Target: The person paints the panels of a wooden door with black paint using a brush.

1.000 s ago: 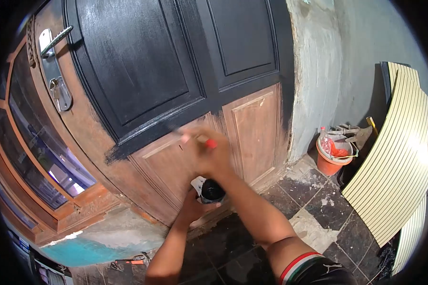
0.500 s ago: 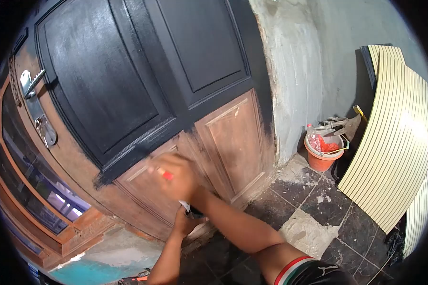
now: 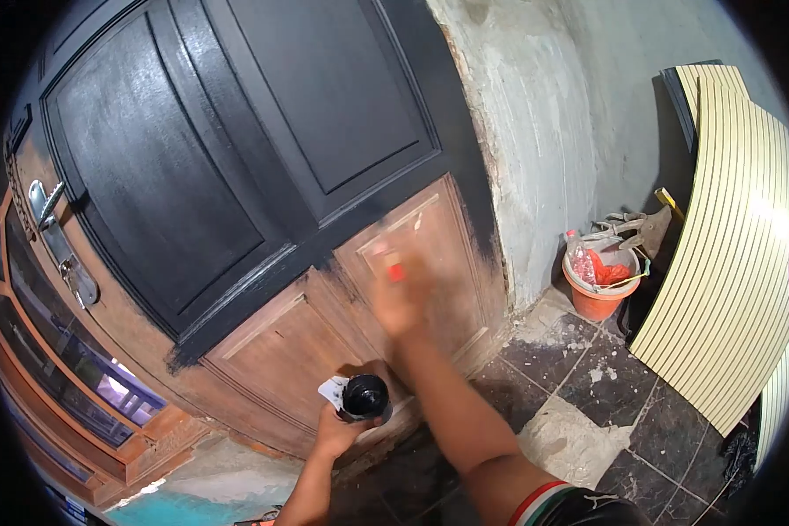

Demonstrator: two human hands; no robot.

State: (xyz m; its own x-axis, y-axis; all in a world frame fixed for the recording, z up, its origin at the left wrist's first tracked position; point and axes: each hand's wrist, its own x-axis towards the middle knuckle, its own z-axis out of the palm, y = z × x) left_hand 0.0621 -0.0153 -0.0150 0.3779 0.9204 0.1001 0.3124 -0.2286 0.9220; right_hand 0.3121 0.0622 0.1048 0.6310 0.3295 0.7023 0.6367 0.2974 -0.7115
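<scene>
A wooden door (image 3: 280,346) has black paint over its upper panels and bare brown wood on its lower panels. Near the top of the lower right panel, my right hand (image 3: 401,294) is closed around a brush (image 3: 395,271) with a red part; motion blurs the hand, and the bristles cannot be made out. Below it and to the left, my left hand (image 3: 340,432) holds up a small can (image 3: 366,397) of black paint, its open top facing me. A torn white label sticks out at the can's left side.
An orange bucket (image 3: 594,302) with a plastic bottle and red plastic stands by the grey wall (image 3: 543,158). Cream ribbed panels (image 3: 728,245) lean at the right. Dark tiles (image 3: 579,368) cover the floor. A metal handle (image 3: 48,206) juts from the door's left side.
My right hand has moved right and slightly up, from the lower left panel to the lower right one. The can in my left hand has come into clear view.
</scene>
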